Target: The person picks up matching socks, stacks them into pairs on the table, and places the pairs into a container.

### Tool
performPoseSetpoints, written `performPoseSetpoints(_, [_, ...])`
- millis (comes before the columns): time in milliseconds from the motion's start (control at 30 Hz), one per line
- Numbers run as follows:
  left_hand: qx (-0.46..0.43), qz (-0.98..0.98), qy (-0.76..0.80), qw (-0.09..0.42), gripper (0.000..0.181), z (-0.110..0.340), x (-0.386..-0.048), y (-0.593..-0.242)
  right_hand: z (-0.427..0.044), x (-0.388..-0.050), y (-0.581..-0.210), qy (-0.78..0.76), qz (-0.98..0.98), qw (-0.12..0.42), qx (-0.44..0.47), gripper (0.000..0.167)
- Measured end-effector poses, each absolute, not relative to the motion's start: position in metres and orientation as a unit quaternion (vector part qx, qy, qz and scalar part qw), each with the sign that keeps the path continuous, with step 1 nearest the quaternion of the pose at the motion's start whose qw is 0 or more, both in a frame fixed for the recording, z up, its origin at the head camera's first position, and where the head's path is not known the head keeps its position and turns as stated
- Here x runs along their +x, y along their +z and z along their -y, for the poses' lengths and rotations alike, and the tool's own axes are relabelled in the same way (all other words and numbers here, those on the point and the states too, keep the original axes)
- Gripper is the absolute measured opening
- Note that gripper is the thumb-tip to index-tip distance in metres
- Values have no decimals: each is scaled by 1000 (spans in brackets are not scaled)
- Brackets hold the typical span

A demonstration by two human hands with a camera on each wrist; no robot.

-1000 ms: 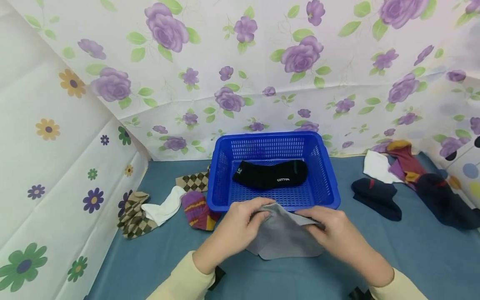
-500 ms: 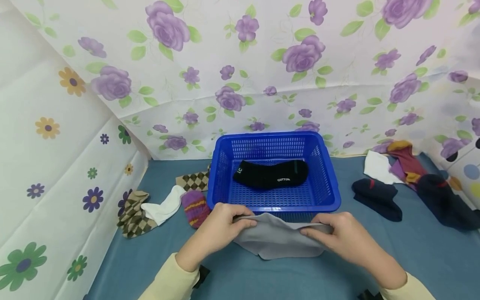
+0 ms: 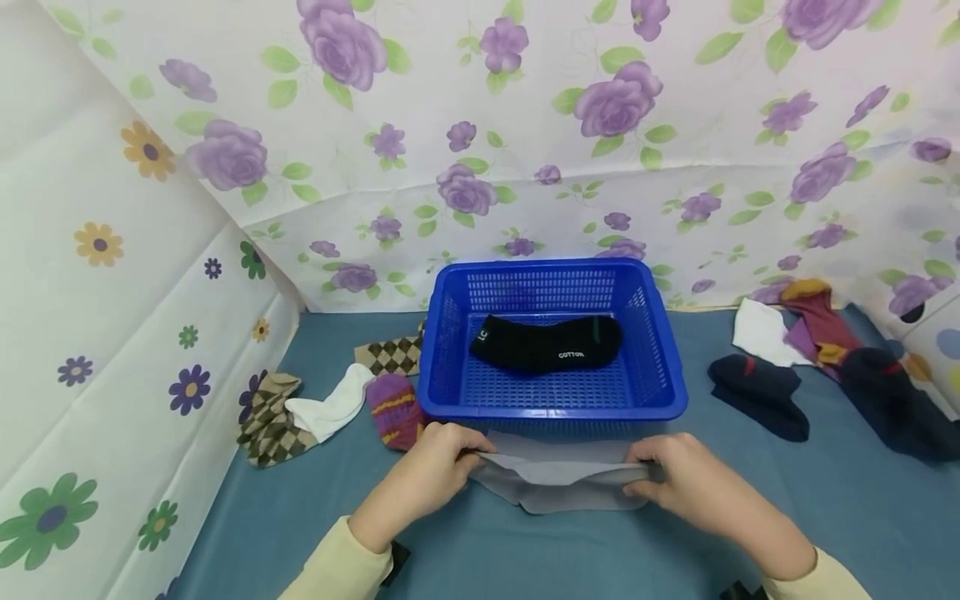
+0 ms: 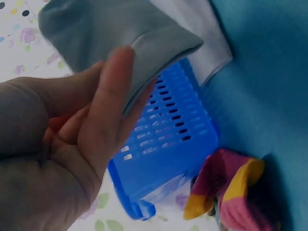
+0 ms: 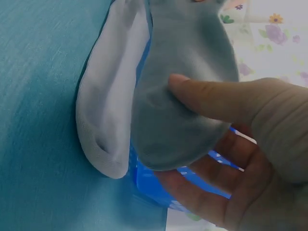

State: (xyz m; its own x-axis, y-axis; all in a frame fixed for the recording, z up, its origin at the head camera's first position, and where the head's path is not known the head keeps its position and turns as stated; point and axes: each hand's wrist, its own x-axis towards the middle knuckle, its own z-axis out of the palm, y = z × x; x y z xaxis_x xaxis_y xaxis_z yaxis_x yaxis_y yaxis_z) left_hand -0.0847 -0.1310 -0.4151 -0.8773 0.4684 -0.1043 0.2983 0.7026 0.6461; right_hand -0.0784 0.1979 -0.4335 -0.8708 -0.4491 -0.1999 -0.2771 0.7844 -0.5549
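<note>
A grey sock (image 3: 558, 472) is stretched between my two hands in front of the basket. My left hand (image 3: 427, 475) pinches its cuff end; in the left wrist view that cuff (image 4: 166, 43) lies between thumb and fingers. The toe end (image 5: 183, 130) is gripped by my right hand (image 3: 690, 482), with the thumb on top and fingers beneath. A second grey sock (image 5: 108, 101) lies flat on the table below, on the side nearer my body, partly covered by the held one in the head view.
Behind the hands stands a blue basket (image 3: 551, 412) holding black socks (image 3: 543, 343). Left of it lie checkered socks (image 3: 273, 421), a white sock (image 3: 333, 404) and a purple striped sock (image 3: 396, 410). Navy socks (image 3: 759, 396), a white sock (image 3: 767, 332) and a maroon sock (image 3: 825, 321) lie right.
Both hands have drawn back from the basket's front edge and spread apart, stretching the sock lengthwise. The held sock has lowered over the one on the table.
</note>
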Motion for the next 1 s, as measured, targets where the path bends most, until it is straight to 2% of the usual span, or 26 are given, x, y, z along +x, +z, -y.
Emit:
performPoseSetpoints(267, [214, -921, 314, 80, 20, 127, -81, -418, -200, -79, -436, -183, -966, 75, -165, 14])
performPoseSetpoints(433, [223, -923, 312, 43, 18, 125, -79, -420, -200, -80, -442, -221, -955, 82, -182, 21])
performPoseSetpoints(567, [223, -924, 310, 35, 17, 125, -77, -423, -200, -80, -448, -247, -946, 87, -192, 22])
performPoseSetpoints(767, [227, -927, 298, 30, 18, 126, -77, -430, -200, -81, -451, -228, -953, 49, -195, 20])
performPoseSetpoints(1000, [288, -931, 222, -19, 17, 125, -76, -436, -199, -81, -455, -200, -961, 14, -189, 20])
